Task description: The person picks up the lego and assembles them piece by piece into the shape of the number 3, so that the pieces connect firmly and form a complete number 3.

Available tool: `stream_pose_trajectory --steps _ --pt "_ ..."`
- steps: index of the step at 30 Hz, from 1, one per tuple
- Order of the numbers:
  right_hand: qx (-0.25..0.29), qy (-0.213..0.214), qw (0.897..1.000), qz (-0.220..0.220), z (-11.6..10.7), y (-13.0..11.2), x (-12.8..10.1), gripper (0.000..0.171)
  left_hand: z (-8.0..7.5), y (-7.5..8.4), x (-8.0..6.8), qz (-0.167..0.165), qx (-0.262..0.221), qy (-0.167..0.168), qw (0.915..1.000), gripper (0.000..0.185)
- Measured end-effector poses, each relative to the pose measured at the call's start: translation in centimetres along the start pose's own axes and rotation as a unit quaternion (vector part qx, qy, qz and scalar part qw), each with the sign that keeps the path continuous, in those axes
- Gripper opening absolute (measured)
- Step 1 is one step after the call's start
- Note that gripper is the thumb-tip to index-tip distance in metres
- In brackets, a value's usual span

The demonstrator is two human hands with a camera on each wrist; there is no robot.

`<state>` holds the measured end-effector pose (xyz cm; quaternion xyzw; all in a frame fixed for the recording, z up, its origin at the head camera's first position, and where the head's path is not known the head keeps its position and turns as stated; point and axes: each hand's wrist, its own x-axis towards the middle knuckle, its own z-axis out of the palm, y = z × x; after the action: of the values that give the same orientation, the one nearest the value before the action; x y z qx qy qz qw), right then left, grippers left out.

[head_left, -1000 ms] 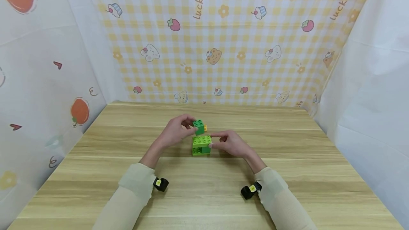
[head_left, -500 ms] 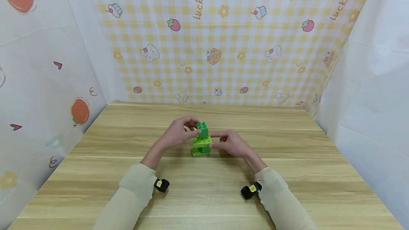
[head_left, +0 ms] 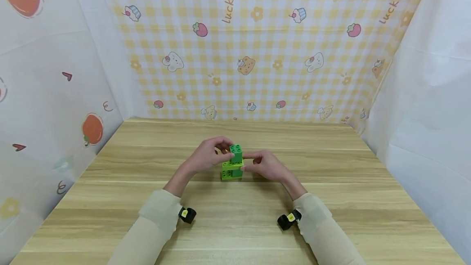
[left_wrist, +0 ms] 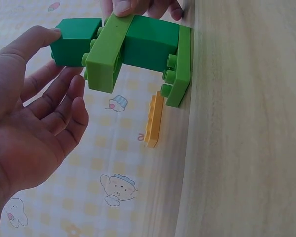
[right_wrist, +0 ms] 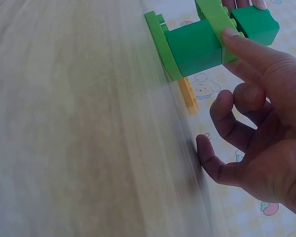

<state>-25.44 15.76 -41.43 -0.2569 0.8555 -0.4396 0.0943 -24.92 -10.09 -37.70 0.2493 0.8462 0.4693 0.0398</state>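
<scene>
On the wooden worktop (head_left: 110, 199), the left hand (head_left: 206, 158) comes in from nine o'clock and pinches the small dark green brick (head_left: 236, 153), which sits on top of the block stack (head_left: 232, 169) at centre. At three o'clock, the right hand (head_left: 265, 165) steadies that stack, forefinger laid on its lime plate (right_wrist: 214, 19), other fingers loosely curled. A yellow plate (left_wrist: 153, 120) lies flat just behind. The bricks look light, rigid and smooth; gripping opposite side walls, not the studs, seems safest.
</scene>
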Motion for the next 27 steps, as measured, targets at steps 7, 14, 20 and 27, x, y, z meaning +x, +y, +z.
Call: stream_pose_trajectory --steps 7,14,20,27 --pt "-0.002 0.005 1.0 -0.003 0.01 -0.03 -0.01 0.042 0.08 0.27 -0.11 0.0 -0.001 -0.005 1.0 0.033" --pt "0.004 0.005 1.0 0.0 0.07 0.04 -0.02 0.041 0.24 0.34 -0.11 0.005 0.002 -0.01 0.9999 0.033" --pt "0.002 0.003 1.0 -0.001 0.12 0.04 0.02 0.041 0.34 0.23 -0.13 0.007 0.001 -0.013 0.9999 0.032" --pt "0.016 -0.002 1.0 0.001 -0.03 0.0 -0.05 0.048 0.36 0.29 -0.13 0.011 0.005 -0.014 0.9998 0.032"
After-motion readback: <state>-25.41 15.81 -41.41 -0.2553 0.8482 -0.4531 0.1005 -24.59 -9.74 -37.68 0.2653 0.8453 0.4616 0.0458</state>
